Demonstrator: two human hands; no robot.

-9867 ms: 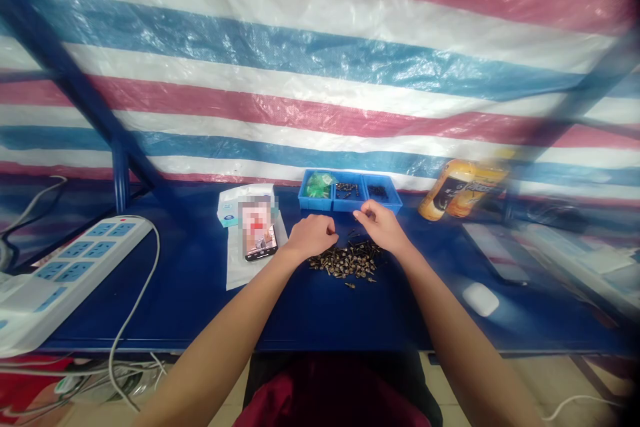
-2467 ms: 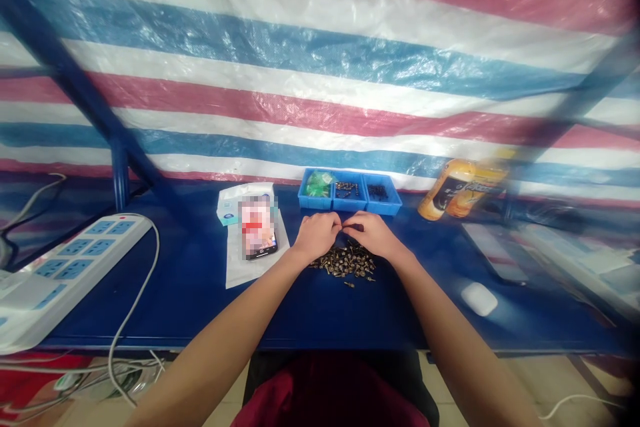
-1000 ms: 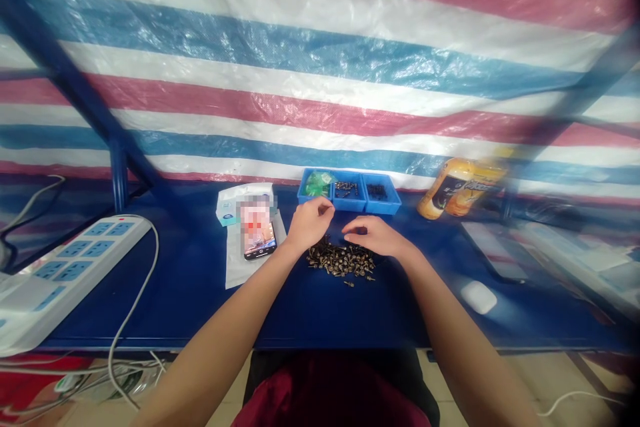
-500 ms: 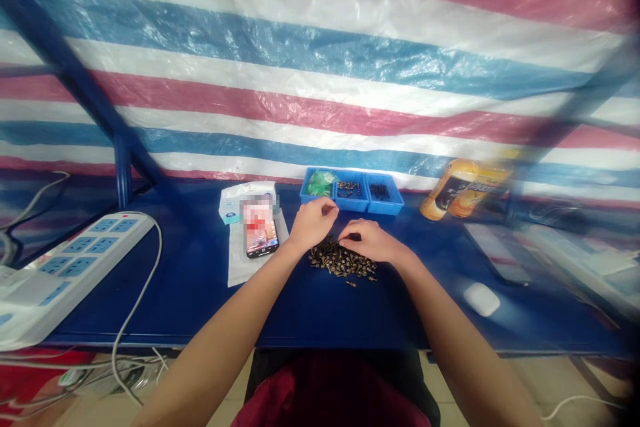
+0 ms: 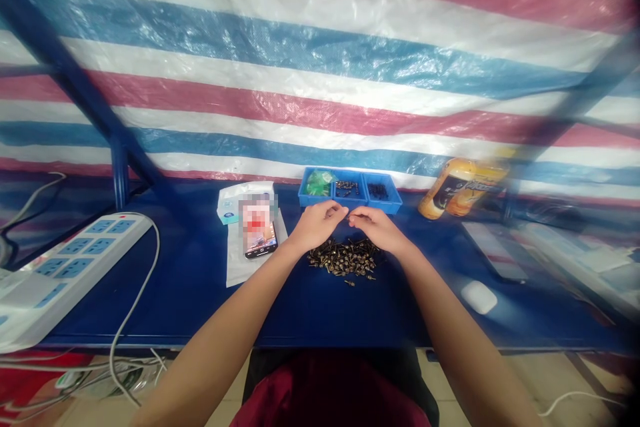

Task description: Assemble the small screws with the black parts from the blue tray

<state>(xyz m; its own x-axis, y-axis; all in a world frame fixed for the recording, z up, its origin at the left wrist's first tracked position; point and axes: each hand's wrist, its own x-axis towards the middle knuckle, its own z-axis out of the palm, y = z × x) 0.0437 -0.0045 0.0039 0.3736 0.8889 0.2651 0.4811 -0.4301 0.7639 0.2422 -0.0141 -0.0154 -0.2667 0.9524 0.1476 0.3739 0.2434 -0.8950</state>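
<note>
A heap of small brass-coloured screws [image 5: 346,259] lies on the blue table [image 5: 200,293]. Just behind the heap my left hand [image 5: 316,225] and my right hand [image 5: 379,228] meet, fingertips almost touching. Both are closed in a pinch on something small that I cannot make out. Behind them stands a blue tray [image 5: 350,191] with three compartments: green pieces on the left, brass screws in the middle, dark parts on the right.
A phone [image 5: 259,235] lies on white paper left of the heap, with a small white box behind it. A white power strip [image 5: 60,270] and its cable sit at far left. Orange bottles [image 5: 463,188] lie at right, a white earbud case [image 5: 479,297] nearer.
My left hand came back from the tray's middle compartment. My right hand lifted from the heap. Both now meet in a pinch above the screws.
</note>
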